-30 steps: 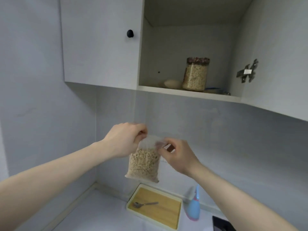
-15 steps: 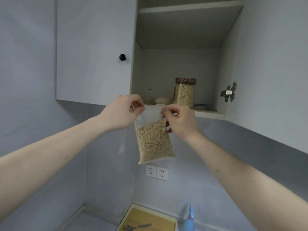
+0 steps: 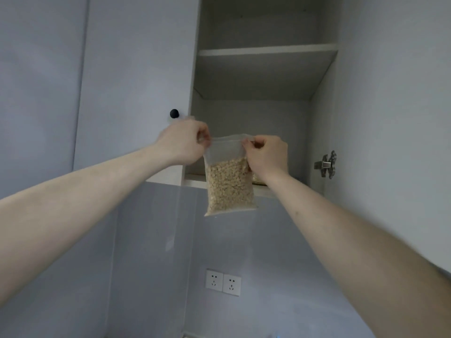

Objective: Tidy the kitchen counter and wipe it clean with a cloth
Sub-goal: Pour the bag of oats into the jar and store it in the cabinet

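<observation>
A clear plastic bag of pale grains (image 3: 229, 186) hangs in front of the open wall cabinet (image 3: 263, 118), its lower half below the bottom shelf edge. My left hand (image 3: 183, 142) pinches the bag's top left corner. My right hand (image 3: 267, 154) pinches the top right corner. The bag and my right hand hide most of a jar of grains standing on the bottom shelf. The counter is out of view.
The cabinet's upper shelf (image 3: 268, 51) is bare. Its open door (image 3: 402, 118) stands at the right with a metal hinge (image 3: 327, 164). A closed door with a black knob (image 3: 174, 113) is at the left. A double wall socket (image 3: 222, 281) sits below.
Both hands have lifted the bag from above the counter up to the cabinet's bottom shelf. My view has tilted upward, so the tray, spoon and bottle have dropped out of sight.
</observation>
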Motion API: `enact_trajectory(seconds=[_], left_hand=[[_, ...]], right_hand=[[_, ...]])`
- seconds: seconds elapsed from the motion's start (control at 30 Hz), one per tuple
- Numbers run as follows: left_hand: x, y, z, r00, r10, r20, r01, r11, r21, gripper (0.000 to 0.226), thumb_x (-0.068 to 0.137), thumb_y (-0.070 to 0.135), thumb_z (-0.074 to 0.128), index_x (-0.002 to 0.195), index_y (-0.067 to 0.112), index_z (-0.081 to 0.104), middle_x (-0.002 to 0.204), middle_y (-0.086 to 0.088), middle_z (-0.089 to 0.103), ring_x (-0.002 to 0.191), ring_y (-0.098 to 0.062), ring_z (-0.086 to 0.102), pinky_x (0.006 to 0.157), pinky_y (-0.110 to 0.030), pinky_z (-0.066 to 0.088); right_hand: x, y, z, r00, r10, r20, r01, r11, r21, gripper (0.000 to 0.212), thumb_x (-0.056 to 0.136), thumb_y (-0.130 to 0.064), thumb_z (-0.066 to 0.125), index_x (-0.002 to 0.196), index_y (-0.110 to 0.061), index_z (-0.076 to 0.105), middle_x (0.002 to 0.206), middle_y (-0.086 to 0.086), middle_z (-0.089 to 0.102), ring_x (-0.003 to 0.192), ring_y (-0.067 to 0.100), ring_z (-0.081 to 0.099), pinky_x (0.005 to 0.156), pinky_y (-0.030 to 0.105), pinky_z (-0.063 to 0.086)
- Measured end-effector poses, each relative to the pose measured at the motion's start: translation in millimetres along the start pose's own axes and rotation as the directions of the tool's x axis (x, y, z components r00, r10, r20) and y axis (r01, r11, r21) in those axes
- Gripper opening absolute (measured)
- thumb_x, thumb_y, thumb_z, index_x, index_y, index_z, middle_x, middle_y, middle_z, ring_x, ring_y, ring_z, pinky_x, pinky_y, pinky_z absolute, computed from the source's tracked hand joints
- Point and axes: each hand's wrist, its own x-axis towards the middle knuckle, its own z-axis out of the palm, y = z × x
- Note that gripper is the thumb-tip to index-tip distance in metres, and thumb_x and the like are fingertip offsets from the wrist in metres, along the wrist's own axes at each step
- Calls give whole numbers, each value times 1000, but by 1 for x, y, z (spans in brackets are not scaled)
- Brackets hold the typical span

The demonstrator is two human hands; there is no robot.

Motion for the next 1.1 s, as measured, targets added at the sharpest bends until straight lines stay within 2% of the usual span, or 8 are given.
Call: enact_trajectory(seconds=[0.13,0.2,0.3,0.53,0.67,0.9,1.03,1.1], left_hand=[[39,9,-3,998,-25,-63,29,997,76,13,94,36,56,98,31,67,98,3,69,92,-27,63,82,-41,55],[57,12,-1,995,-39,-96,46,996,77,15,92,36,55,98,32,68,103,0,72,95,-30,66,82,-45,58],[80,14,5,989,-77,-125,84,995,57,18,94,31,56,102,26,71,100,-1,72,91,-28,67,75,-38,56],[116,6,36,975,-167,-145,174,984,33,18,95,31,56,101,25,71,100,-4,72,92,-31,67,77,-37,56],[127,-1,61,975,-161,-152,175,982,77,23,93,27,55,108,19,71,105,-10,71,95,-35,68,70,-35,47],[133,-7,106,982,-163,-96,174,977,121,21,93,17,55,108,18,69,104,-8,69,93,-30,66,66,-33,45],[134,-11,126,982,-174,-69,180,979,99,19,92,12,57,107,17,68,100,-8,68,89,-29,66,71,-36,56],[137,-18,134,983,-174,-53,176,984,27,20,93,10,56,107,17,67,100,-8,69,88,-28,66,75,-41,60]], right_hand=[[25,-4,7,990,73,-118,-71,997,25,32,93,-38,63,66,-23,68,67,-6,68,68,16,63,61,24,38],[37,-5,10,981,115,-153,-109,993,50,26,94,-39,63,80,-23,78,80,-1,73,79,18,64,69,23,40],[52,-4,14,975,135,-178,-126,990,64,26,94,-37,63,92,-18,80,91,4,76,87,20,66,71,23,40],[80,8,29,981,121,-154,-117,992,34,33,96,-30,59,76,-10,77,65,1,67,58,12,58,59,31,51],[88,26,38,987,121,-109,-126,991,-42,27,95,-28,58,80,-19,79,69,0,69,64,15,60,47,17,34],[96,60,59,986,153,-60,-158,983,-91,26,96,-31,60,85,-18,80,80,8,75,74,25,70,68,25,52],[97,73,69,985,160,-62,-166,979,-122,36,96,-33,58,63,-22,68,70,4,71,64,26,68,64,31,55],[97,79,71,985,162,-64,-169,978,-124,32,96,-31,58,67,-22,70,75,5,73,66,24,67,64,30,54]])
